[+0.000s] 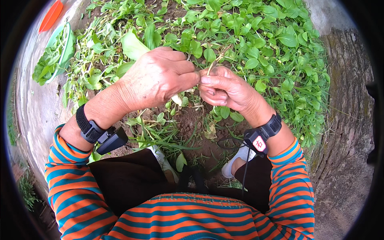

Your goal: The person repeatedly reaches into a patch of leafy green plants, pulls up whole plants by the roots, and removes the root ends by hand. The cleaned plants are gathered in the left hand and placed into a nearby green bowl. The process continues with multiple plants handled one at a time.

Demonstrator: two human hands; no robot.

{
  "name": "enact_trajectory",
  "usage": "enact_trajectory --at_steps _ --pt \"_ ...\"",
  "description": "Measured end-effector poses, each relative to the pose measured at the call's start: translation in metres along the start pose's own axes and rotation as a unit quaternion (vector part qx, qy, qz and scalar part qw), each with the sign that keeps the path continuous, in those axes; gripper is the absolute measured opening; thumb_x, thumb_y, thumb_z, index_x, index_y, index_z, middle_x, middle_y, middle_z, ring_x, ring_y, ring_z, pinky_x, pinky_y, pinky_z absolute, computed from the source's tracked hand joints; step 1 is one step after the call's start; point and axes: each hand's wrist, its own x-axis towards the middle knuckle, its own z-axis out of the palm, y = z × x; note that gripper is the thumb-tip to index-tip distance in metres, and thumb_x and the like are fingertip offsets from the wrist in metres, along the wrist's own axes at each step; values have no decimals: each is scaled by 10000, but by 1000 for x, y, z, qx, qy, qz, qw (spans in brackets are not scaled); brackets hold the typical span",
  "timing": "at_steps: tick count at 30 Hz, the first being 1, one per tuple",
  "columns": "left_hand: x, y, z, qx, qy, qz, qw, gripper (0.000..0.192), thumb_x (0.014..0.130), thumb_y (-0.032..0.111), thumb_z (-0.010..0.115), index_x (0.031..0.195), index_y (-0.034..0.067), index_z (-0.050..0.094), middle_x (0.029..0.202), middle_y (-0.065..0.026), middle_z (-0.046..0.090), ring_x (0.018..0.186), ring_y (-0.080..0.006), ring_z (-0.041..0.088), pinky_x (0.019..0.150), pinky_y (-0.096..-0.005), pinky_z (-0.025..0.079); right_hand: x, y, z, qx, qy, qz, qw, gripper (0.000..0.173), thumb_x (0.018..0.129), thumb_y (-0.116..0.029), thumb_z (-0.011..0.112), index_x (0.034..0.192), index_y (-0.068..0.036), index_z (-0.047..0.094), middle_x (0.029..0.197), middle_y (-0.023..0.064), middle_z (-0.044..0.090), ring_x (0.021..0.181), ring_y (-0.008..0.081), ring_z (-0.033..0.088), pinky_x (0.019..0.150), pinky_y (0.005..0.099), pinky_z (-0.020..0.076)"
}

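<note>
My left hand (162, 76) is closed around a leafy green plant; its broad pale leaf (133, 46) sticks out above the knuckles and a whitish stem end (177, 99) shows below the palm. Beside it, fingertips almost meeting, my right hand (225, 88) pinches a thin, dry, yellowish stalk (212, 65) between thumb and forefinger. Both hands are above a bed of young leafy greens (264, 45). Whether the stalk belongs to the plant in my left hand cannot be told, since the fingers hide where they would join.
At the upper left, a green plastic basket (69, 45) holds picked leaves, with an orange-red plastic object (51, 16) beyond it. Concrete (45, 105) borders the bed on the left and a rough, weathered edge (345, 75) on the right. My shoes (237, 160) rest on the soil below.
</note>
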Motion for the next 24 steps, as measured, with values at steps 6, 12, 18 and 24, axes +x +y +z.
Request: enact_trajectory --at_steps 6,12,18,24 --pt "3 -1 2 -38 80 -54 995 144 744 89 666 856 96 576 733 -45 575 736 -283 616 648 -366 497 -2 -10 17 -132 84 -103 982 325 975 -219 571 690 -72 517 538 -31 411 441 61 385 421 229 302" --pt "3 15 11 -535 62 -452 711 147 981 199 608 944 69 664 750 24 616 708 -50 540 672 -253 470 9 -27 14 -686 239 -340 597 178 897 -198 642 776 -68 621 615 76 570 501 136 520 506 284 436" --pt "-14 -5 -7 -501 23 -380 777 199 1017 245 544 950 85 642 806 -13 688 775 -77 573 770 -274 470 11 -28 -39 -457 233 73 855 378 991 -264 566 1308 -59 543 876 50 671 740 120 639 638 265 501" --pt "-32 -19 3 -466 1 -355 811 215 1006 246 564 924 71 660 846 -15 719 834 -78 595 808 -268 480 -6 27 -97 -437 218 177 854 180 913 -45 573 1056 25 658 919 118 713 831 204 692 790 348 553"
